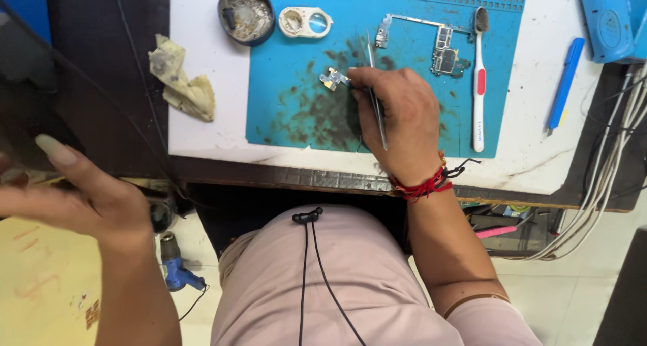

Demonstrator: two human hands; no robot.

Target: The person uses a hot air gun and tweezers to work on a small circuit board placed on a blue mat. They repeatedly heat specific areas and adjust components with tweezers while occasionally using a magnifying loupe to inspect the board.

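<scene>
- My right hand [397, 120] rests on the blue work mat [283, 69], wrist toward me, with a red thread band [423, 186] around the wrist.
- My right fingers are pinched narrow around a pair of thin metal tweezers [376, 96].
- The tweezers' long axis runs nearly straight away from me. One end pokes out beyond my knuckles toward the far edge of the mat, and the other end lies back across my hand toward my wrist, leaning slightly right.
- Just left of my right fingertips, touching or nearly touching them, a small metal part [333, 79] lies on the mat. It is too small for me to tell which way it points.
- The mat under the part is smeared with dark stains.
- My left hand [81, 197] is well apart from the mat, out past the left edge of the table. Its fingers are spread and blurred, with the thumb raised. I cannot tell whether it holds anything.
- To the right of my right hand a bare circuit board [441, 49] lies on the mat.
- Beside the board is a white toothbrush [478, 83], its long axis running away from me with the bristles at the far end.
- At the far edge are a round tin [246, 12] and a white oval holder [304, 22].
- A crumpled cloth [180, 79] sits on the white table [539, 150] left of the mat.
- A blue pen [565, 83] lies to the right.
</scene>
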